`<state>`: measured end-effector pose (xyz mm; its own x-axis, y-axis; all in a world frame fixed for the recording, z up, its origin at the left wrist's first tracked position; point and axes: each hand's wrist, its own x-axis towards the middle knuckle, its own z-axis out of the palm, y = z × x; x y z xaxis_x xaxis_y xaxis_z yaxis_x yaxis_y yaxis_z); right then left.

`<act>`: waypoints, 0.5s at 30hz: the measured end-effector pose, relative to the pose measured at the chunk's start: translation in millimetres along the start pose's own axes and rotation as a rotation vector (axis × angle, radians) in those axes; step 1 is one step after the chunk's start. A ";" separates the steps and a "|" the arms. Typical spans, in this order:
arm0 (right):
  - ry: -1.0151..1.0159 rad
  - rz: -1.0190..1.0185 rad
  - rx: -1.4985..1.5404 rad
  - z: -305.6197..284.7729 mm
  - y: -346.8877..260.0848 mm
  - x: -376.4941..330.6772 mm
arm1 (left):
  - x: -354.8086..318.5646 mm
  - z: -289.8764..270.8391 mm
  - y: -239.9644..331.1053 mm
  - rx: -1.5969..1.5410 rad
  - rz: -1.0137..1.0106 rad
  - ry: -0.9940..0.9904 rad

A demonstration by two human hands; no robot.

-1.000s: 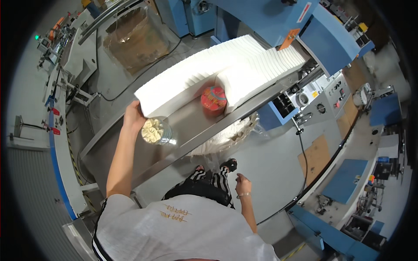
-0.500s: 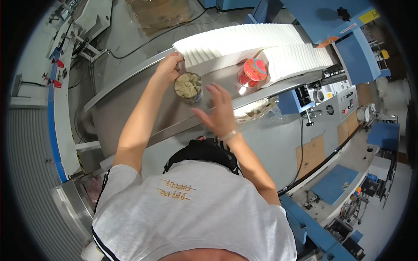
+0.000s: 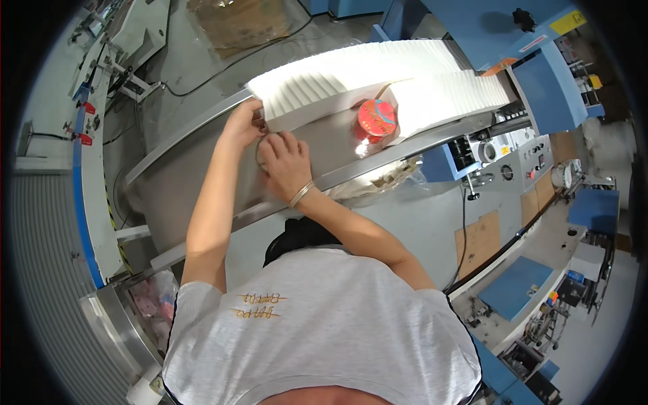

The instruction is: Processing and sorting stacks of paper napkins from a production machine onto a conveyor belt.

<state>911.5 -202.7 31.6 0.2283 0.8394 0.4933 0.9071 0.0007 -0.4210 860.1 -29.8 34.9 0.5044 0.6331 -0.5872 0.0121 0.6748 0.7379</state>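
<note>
My left hand (image 3: pixel 243 125) and my right hand (image 3: pixel 285 164) meet on a small clear jar (image 3: pixel 258 151) that stands on the grey metal conveyor (image 3: pixel 337 143). The left hand grips the jar's far side and the right hand lies over its top, so the jar is almost wholly hidden. A second jar with a red patterned lid (image 3: pixel 376 116) stands on the belt to the right, apart from both hands. Behind both jars runs a white ribbed guard (image 3: pixel 351 71).
A blue machine housing (image 3: pixel 540 81) with a control panel (image 3: pixel 513 165) closes the conveyor's right end. A blue-edged metal frame (image 3: pixel 84 202) runs down the left. Cardboard sheets (image 3: pixel 479 239) lie on the floor at the right. A plastic-wrapped box (image 3: pixel 236 20) sits beyond the belt.
My right hand has come up from my side and landed on top of the clear jar. My left hand has drawn the jar along the belt toward the white ribbed guard.
</note>
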 end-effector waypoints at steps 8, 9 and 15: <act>-0.188 -0.017 0.047 -37.1 15.5 -21.7 | -10.0 2.9 -6.4 0.042 0.024 0.070; -0.199 -0.036 0.068 -35.7 16.7 -21.7 | -9.6 0.1 -4.8 0.028 0.018 0.075; -0.140 -0.161 0.257 -55.7 38.2 -26.7 | -12.3 8.1 -14.3 0.028 0.087 0.240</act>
<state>959.7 -255.3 44.8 0.0220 0.8838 0.4673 0.8048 0.2616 -0.5328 860.8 -50.2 34.3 0.2851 0.7628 -0.5804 0.0033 0.6047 0.7964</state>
